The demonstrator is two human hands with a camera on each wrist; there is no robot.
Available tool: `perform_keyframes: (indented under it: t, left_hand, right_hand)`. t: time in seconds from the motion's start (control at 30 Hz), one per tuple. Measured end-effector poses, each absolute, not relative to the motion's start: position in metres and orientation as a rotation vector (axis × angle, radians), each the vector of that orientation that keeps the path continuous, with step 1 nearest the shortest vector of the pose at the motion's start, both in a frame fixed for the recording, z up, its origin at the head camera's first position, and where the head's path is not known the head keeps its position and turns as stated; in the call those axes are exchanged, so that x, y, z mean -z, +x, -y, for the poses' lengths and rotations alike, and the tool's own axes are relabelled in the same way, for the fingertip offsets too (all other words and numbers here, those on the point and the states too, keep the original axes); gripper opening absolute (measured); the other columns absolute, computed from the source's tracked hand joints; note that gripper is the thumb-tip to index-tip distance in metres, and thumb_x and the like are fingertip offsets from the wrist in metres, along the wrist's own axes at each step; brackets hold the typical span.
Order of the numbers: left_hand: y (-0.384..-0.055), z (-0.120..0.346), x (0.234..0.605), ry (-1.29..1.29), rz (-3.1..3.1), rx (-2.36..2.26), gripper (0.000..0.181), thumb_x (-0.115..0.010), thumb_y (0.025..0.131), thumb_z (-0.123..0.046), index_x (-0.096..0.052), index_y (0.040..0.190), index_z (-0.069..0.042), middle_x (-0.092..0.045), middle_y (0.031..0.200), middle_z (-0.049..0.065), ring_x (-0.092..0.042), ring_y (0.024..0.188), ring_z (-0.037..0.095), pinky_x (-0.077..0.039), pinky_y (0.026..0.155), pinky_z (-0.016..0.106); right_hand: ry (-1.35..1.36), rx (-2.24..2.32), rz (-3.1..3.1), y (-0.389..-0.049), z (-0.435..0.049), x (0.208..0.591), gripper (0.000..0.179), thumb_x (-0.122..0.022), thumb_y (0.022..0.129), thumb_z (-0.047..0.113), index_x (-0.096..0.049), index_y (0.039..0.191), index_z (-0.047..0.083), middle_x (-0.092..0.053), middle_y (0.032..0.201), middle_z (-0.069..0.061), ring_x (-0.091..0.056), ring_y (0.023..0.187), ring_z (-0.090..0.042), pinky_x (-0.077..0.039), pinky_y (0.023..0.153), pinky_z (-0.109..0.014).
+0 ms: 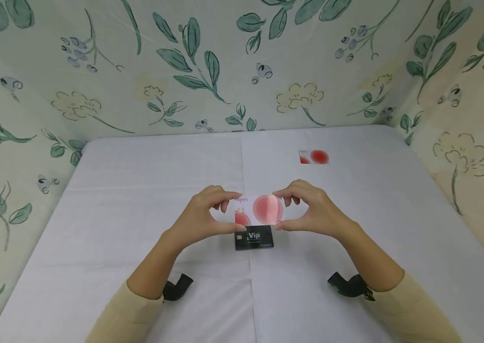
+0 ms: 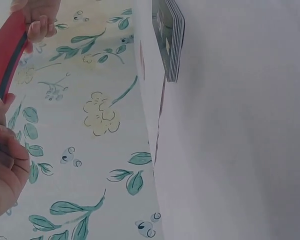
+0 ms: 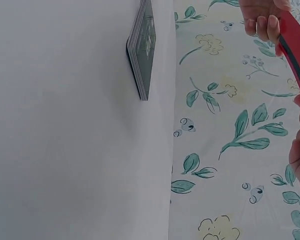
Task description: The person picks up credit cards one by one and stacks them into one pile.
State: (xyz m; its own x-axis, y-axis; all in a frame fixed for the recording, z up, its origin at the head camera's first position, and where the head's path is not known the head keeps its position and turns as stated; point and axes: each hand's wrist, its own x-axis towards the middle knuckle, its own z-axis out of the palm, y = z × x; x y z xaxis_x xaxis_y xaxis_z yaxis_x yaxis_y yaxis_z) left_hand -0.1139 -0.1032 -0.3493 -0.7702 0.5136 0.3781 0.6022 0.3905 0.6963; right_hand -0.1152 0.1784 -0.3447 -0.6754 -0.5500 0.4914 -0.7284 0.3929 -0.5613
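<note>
Both hands hold up one card (image 1: 255,209) by its two short ends. Its front is white with pink-red circles and the word "april"; the back (image 2: 9,55), seen in the left wrist view, is red with a dark stripe. My left hand (image 1: 200,212) pinches the left end between thumb and fingers. At the opposite end, my right hand (image 1: 312,209) does likewise. Below the held card lies a neat stack of black cards (image 1: 254,242), the top one printed "Vip" with a chip. The right wrist view shows that stack (image 3: 145,55) edge-on, several cards thick.
Farther back on the right, a similar red-and-white card (image 1: 314,157) lies flat on the white cloth-covered table (image 1: 139,176). Leaf-patterned curtains (image 1: 220,57) hang behind and at both sides. A black strap piece (image 1: 177,287) shows by the left wrist, another (image 1: 349,286) by the right.
</note>
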Motion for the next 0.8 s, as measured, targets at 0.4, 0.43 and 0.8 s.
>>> perform_keyframes:
  t: [0.4,0.43,0.8]
  left_hand:
    - [-0.097,0.105,0.372,-1.018,2.489,1.309,0.053,-0.088,0.063,-0.022,-0.068,0.111,-0.011,-0.044,0.076,-0.004,-0.044,0.076,0.020,-0.040,0.062,0.033]
    - [-0.097,0.106,0.374,-1.018,2.489,1.305,0.053,-0.088,0.063,-0.022,-0.068,0.111,-0.011,-0.044,0.076,-0.005,-0.044,0.077,0.021,-0.040,0.063,0.035]
    - [-0.099,0.107,0.386,-1.017,2.546,1.204,0.051,-0.088,0.063,-0.028,-0.068,0.107,-0.012,-0.045,0.077,-0.008,-0.044,0.080,0.012,-0.041,0.066,0.026]
  right_hand:
    - [1.172,-1.229,2.420,-0.104,-0.177,0.365,0.059,-0.091,0.056,0.011,-0.065,0.109,0.009,-0.055,0.083,0.000,-0.044,0.080,-0.009,-0.041,0.064,-0.025]
    - [1.167,-1.235,2.425,-0.104,-0.176,0.366,0.059,-0.091,0.056,0.011,-0.065,0.109,0.009,-0.055,0.083,0.000,-0.044,0.080,-0.009,-0.042,0.064,-0.026]
    - [1.144,-1.227,2.478,-0.104,-0.174,0.382,0.058,-0.091,0.056,0.016,-0.066,0.108,0.012,-0.055,0.082,0.001,-0.045,0.081,-0.008,-0.043,0.065,-0.030]
